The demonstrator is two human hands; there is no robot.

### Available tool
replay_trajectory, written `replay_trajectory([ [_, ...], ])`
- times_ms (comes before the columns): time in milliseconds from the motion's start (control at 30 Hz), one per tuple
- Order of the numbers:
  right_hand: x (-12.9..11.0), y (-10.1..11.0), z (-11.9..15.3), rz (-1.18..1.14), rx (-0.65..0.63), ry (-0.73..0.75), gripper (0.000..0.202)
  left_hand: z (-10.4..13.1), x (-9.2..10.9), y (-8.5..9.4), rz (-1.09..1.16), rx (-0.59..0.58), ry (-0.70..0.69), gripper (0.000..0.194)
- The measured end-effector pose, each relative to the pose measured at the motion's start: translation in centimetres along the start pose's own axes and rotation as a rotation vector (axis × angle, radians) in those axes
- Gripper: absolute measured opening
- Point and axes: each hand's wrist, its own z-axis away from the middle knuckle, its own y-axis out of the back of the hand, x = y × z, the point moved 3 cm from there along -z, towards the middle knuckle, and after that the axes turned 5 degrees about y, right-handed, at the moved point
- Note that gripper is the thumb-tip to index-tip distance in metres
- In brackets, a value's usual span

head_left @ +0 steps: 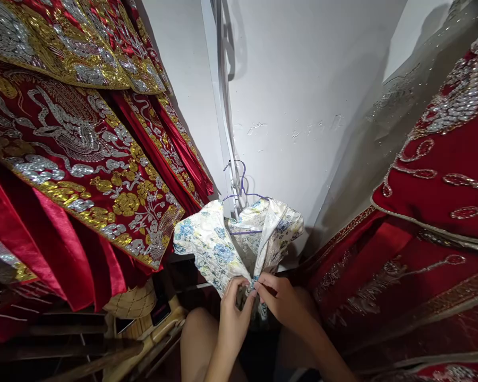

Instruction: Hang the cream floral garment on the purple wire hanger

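A white garment with blue and yellow flowers [217, 245] hangs in front of me on a purple hanger [244, 183]. Its collar falls apart in a V, and the two front edges meet low on the chest. There my left hand [237, 305] pinches the fabric between thumb and fingers. Close against it, my right hand [276, 294] grips the other side of the same meeting point. The fingertips nearly touch, and they hide whatever small fastening may lie between them. Below the hands the lower part of the garment is mostly hidden.
Red robes with gold and silver embroidery [103, 175] hang at the left, and a beaded red garment [442, 180] at the right. The hanger hooks onto a white metal upright [222, 95] along the wall [295, 74]. A bamboo chair [143, 339] stands lower left.
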Motion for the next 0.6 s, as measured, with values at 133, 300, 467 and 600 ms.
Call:
replay_trajectory([
  [133,0.7,0.0,0.3,0.01,0.043,0.038,0.027,-0.7,0.4,-0.6,-0.019,-0.042,-0.051,0.012],
  [300,1.6,1.3,-0.9,0.097,0.173,0.217,0.021,-0.6,0.7,-1.2,-0.082,-0.102,-0.116,0.02],
  [467,-1.0,5.0,-5.8,0.244,0.279,0.463,0.023,-1.3,0.8,-1.2,-0.155,-0.115,-0.166,0.021],
  [600,-4.6,8.0,-10.9,0.368,0.348,0.418,0.025,-1.9,-0.1,-0.6,-0.142,-0.151,-0.102,0.02],
])
